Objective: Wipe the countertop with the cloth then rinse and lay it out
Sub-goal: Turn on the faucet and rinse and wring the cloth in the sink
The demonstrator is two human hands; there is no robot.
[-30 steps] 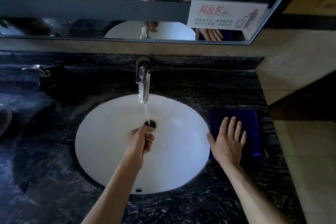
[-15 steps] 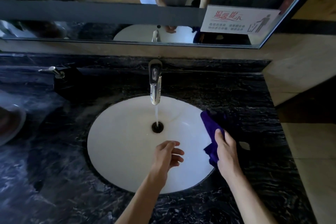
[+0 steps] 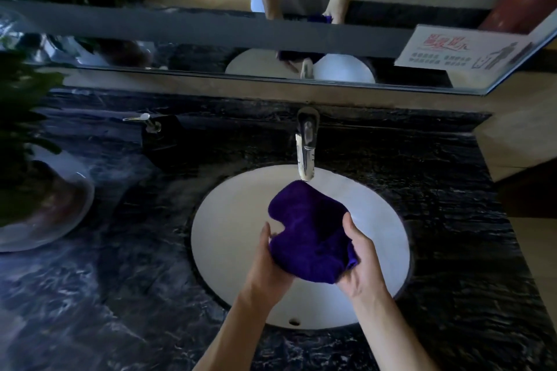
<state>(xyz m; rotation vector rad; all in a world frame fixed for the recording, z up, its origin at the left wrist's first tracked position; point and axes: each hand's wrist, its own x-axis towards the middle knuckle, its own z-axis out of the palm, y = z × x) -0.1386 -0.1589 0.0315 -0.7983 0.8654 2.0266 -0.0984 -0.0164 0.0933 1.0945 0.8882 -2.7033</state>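
Observation:
A purple cloth (image 3: 310,229) is bunched over the white round sink (image 3: 229,220), its far edge right under the spout of the chrome faucet (image 3: 306,147). My left hand (image 3: 268,262) grips the cloth's left side from below. My right hand (image 3: 361,262) holds its right side, thumb on top. The drain is hidden by the cloth. The dark marbled countertop (image 3: 120,280) surrounds the sink.
A soap dispenser (image 3: 147,122) stands at the back left. A potted plant in a glass bowl (image 3: 45,214) sits at the far left. A mirror (image 3: 211,48) with a sign (image 3: 461,50) runs along the back wall. The counter ends at the right (image 3: 512,220).
My right hand lifted the cloth off the counter on the right and carried it over the sink under the faucet. My left hand came up and took hold of its other side.

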